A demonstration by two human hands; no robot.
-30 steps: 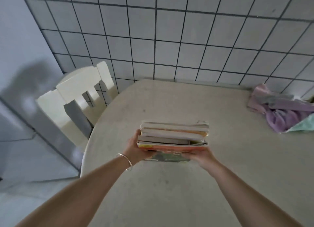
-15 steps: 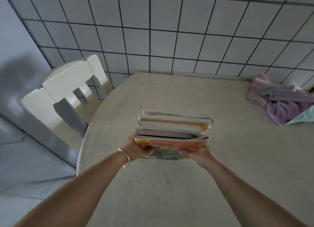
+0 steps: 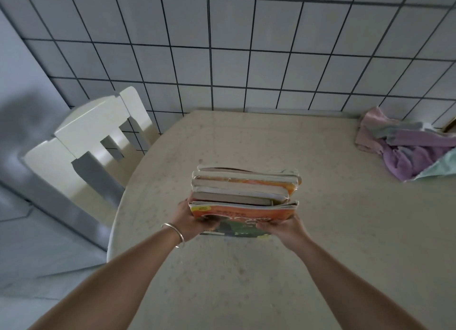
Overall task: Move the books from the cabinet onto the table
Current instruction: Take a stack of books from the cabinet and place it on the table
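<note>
A stack of several books [image 3: 243, 193] hangs over the middle of the beige table [image 3: 320, 243], page edges and an orange cover facing me. My left hand [image 3: 191, 219], with a silver bangle on the wrist, grips the stack's near left corner. My right hand [image 3: 283, 227] holds the near right corner from below. I cannot tell whether the stack's underside touches the tabletop. The cabinet is out of view.
A cream wooden chair [image 3: 91, 142] stands at the table's left edge. A crumpled heap of pink, purple and mint cloth [image 3: 404, 147] lies at the table's far right. A white tiled wall [image 3: 222, 45] runs behind the table.
Both hands have carried the stack a little farther over the table, away from me, and the view has tilted slightly. The grip on the books is unchanged.
</note>
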